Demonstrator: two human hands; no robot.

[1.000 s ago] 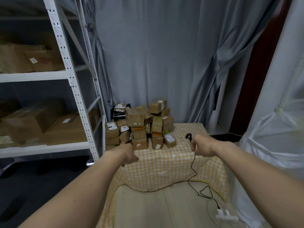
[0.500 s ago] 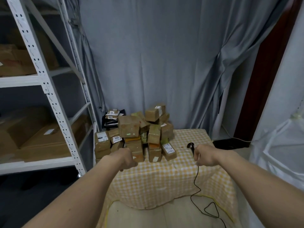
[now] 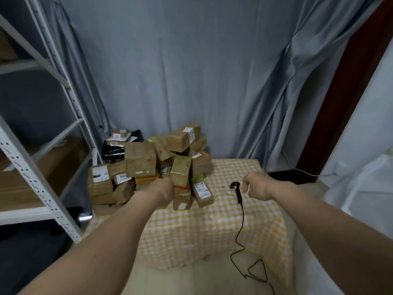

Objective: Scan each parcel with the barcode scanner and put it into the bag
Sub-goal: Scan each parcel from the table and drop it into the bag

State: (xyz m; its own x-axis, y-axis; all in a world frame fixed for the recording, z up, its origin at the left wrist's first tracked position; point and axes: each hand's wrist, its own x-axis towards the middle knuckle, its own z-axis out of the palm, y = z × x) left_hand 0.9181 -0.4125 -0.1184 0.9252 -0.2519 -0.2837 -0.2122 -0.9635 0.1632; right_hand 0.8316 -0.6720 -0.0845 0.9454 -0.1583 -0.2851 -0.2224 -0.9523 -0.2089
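A small table (image 3: 223, 220) draped in a yellow-and-white checked cloth stands against a grey curtain (image 3: 191, 71). Its left side lies close beside a white metal shelving unit (image 3: 38, 188), and the gap between them is narrow. The right half of the tabletop is bare cloth, running out to the far right corner and the front edge, where the cloth falls over the side toward the pale floor.

A heap of brown taped parcels (image 3: 153, 167) fills the left rear of the table, stacked several high; some carry white labels. The lowest parcels at the left reach the table's left edge. A labelled parcel (image 3: 202, 191) leans at the heap's right foot.

The left hand (image 3: 162, 191) is at the front of the heap with its fingers curled inward; they are hidden behind the back of the hand, so it cannot be told whether they grip a parcel. The right hand (image 3: 258, 186) hangs over the bare cloth, fingers loosely curled downward and holding nothing. Just left of it, the black barcode scanner (image 3: 237, 191) lies on the cloth, apart from the fingers. Its cable (image 3: 241, 231) runs over the front edge and loops on the floor.

Large cardboard boxes (image 3: 42, 173) sit on the lower shelf. A white, translucent bag (image 3: 365, 188) stands at the right, its contents not visible.
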